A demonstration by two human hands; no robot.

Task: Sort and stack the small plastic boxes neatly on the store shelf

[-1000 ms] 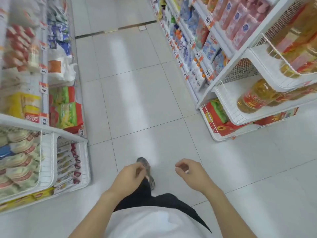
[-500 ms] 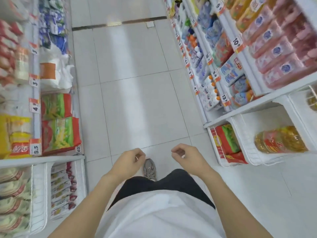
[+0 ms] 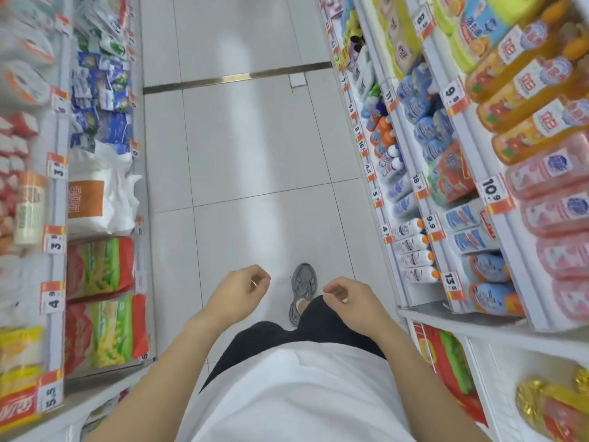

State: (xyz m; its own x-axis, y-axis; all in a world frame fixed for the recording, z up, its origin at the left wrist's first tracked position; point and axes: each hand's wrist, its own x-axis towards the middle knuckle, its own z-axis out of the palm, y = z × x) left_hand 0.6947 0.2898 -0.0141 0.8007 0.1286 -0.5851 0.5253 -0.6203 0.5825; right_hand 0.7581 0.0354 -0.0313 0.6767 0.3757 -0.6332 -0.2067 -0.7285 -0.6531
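Two long store shelves, left shelf [image 3: 60,237] and right shelf [image 3: 446,218], flank a white tiled floor [image 3: 248,148] as a person in a white shirt stands in the aisle, one grey shoe [image 3: 302,291] forward. Noodle packets [image 3: 98,266] sit at left; orange drink bottles [image 3: 526,90] and pink packs [image 3: 561,212] at right. The left hand [image 3: 237,293] and right hand [image 3: 349,298] hang loosely curled, holding nothing. The small plastic boxes cannot be picked out here. Such boxes would likely be light, stiff and a little slick, best pinched by opposite side walls.
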